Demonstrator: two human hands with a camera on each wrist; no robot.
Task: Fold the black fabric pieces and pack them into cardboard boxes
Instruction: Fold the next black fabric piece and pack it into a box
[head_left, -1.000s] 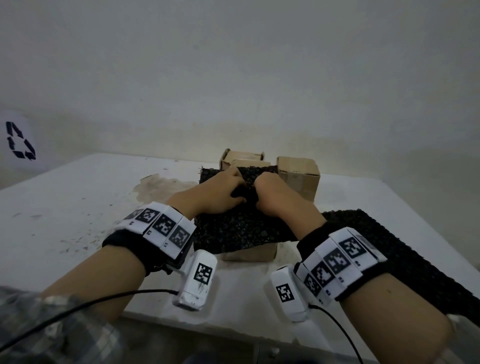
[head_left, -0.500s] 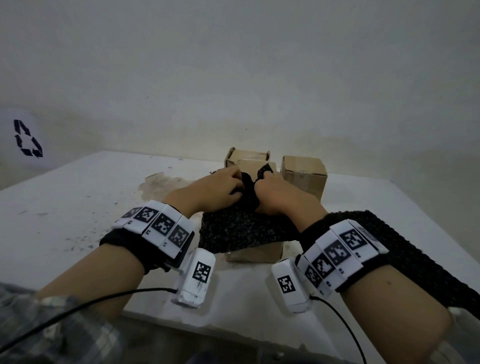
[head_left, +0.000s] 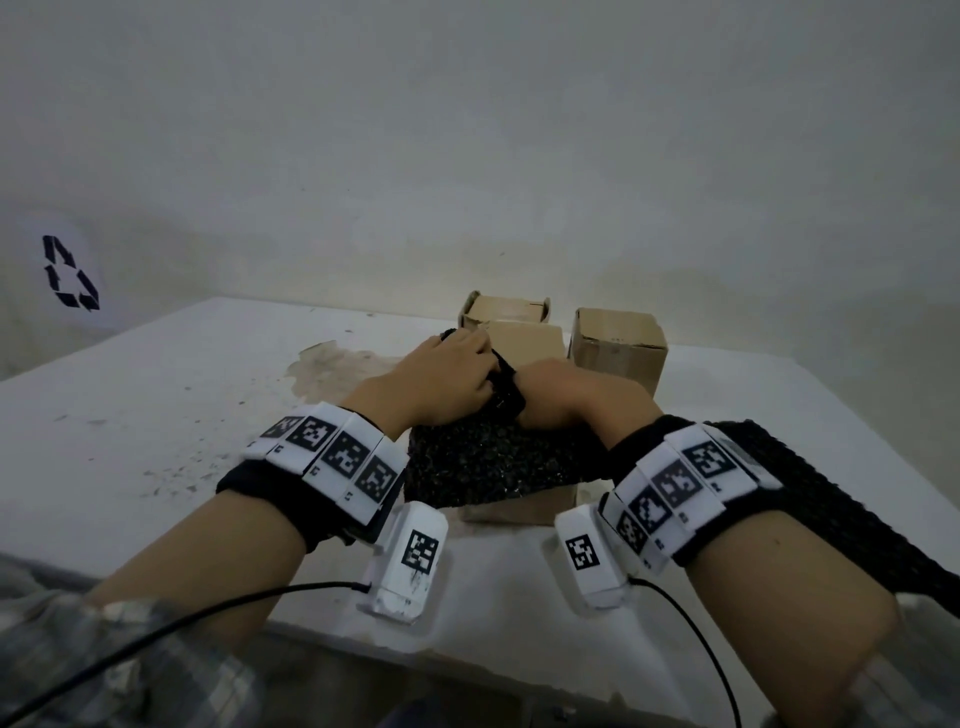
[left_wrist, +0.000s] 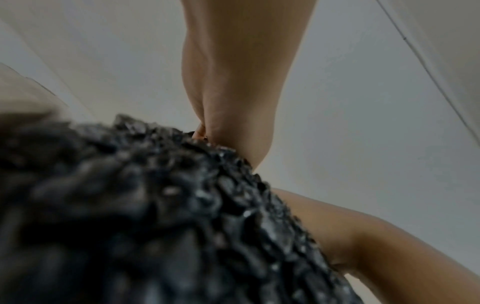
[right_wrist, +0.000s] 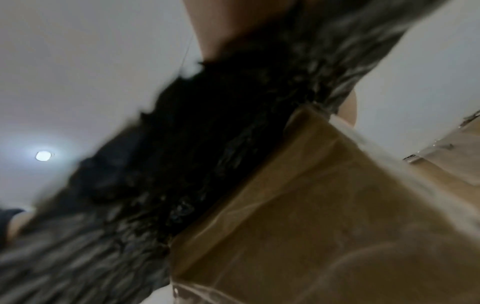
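My left hand (head_left: 447, 374) and right hand (head_left: 561, 395) both pinch the black fabric (head_left: 483, 467) bunched over the near box (head_left: 519, 506), its front draping outside; risk: that overhang snags the rim, tipping the box.

White table (head_left: 156, 415) with brownish stain (head_left: 337, 364), recycling symbol (head_left: 70, 273), ceiling light (right_wrist: 43, 155)
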